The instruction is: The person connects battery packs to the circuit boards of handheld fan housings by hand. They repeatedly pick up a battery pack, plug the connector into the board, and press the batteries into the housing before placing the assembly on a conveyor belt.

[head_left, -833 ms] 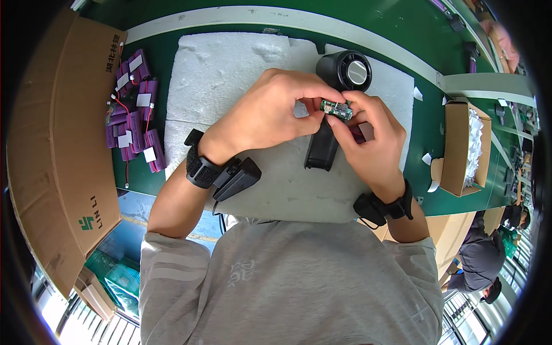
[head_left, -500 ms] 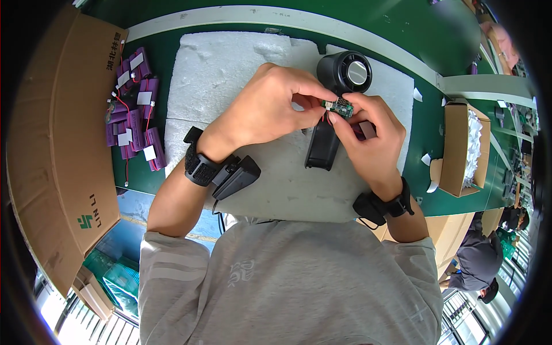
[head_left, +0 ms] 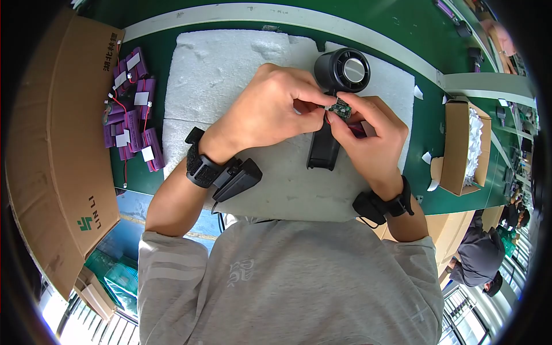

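A small green circuit board (head_left: 342, 108) is held between the fingertips of my closed right hand (head_left: 378, 137). My left hand (head_left: 279, 106) is pinched at the board's left end; its fingertips hide what they grip there. A purple battery pack (head_left: 357, 130) shows partly under my right fingers, and a bit of red wire is near the board. Just beyond my hands lies a black handheld fan, its round head (head_left: 342, 70) with a silver centre. The fan's black handle (head_left: 324, 149) points toward me, partly covered by my hands.
A white foam sheet (head_left: 224, 63) lies under the work on the green table. Several purple battery packs (head_left: 133, 123) with wires are piled at the left, beside a tall cardboard box (head_left: 63, 132). At the right stands an open carton (head_left: 454, 149) with white pieces. A person (head_left: 482, 256) is far right.
The board has turned slightly in my right fingertips, and my left fingertips now cover the white connector that showed at its left end. The view has shifted a little.
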Demonstrator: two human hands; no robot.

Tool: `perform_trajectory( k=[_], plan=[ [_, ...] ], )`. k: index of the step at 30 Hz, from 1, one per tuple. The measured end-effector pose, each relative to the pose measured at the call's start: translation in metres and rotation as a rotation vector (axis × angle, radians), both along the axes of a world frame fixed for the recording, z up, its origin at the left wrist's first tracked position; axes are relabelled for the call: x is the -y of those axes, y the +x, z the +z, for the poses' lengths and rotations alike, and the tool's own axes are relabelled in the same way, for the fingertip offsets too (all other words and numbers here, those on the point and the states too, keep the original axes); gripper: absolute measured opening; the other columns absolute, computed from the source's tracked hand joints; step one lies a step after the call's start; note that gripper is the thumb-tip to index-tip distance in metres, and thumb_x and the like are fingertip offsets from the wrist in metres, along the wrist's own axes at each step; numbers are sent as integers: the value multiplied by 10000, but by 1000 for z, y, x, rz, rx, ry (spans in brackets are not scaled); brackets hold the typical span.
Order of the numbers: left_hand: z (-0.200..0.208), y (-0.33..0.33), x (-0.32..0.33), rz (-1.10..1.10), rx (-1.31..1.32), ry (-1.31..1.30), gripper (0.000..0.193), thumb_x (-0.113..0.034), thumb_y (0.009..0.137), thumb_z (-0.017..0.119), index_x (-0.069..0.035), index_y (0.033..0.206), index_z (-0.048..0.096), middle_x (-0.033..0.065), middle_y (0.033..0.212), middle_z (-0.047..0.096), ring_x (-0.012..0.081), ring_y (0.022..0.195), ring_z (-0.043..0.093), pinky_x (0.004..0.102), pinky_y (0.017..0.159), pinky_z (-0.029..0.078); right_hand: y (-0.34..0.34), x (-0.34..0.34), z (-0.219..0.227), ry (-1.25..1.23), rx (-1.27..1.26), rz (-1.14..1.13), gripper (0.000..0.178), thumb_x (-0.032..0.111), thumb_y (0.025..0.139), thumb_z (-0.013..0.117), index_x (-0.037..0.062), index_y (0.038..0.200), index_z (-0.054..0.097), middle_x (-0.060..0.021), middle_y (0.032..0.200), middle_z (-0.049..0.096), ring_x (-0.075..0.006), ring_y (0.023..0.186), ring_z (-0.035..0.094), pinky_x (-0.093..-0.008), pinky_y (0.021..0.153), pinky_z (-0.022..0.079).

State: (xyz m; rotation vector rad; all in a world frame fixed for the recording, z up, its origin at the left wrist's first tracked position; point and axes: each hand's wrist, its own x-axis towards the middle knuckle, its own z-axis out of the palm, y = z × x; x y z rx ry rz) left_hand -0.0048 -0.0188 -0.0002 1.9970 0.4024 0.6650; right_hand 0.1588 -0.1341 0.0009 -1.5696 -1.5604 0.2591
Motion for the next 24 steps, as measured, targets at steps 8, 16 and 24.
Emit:
perform_trajectory(
  k=[8,16,24],
  plan=[
    [1,1,1,22,20,10,204,-24,722,717,-46,923,750,99,770,678,214,643,655,292,576,519,-1,-1,0,18,4,3,342,-46,688,773,10,1018,701,-59,790,658,-79,628,595,-195,529,485],
    [0,0,-1,14,14,-23,202,-32,720,718,-40,920,746,111,755,666,238,628,639,317,578,512,-3,-2,3,-41,-33,-6,309,-32,711,773,3,1009,699,-60,798,667,-79,624,605,-196,533,484],
    [7,5,14,41,-29,-156,225,-11,730,718,-12,939,634,102,821,619,225,705,644,315,621,524,-3,0,8,-138,-174,-39,193,9,800,743,-21,980,678,-59,815,675,-85,646,644,-201,542,480]
  ],
)
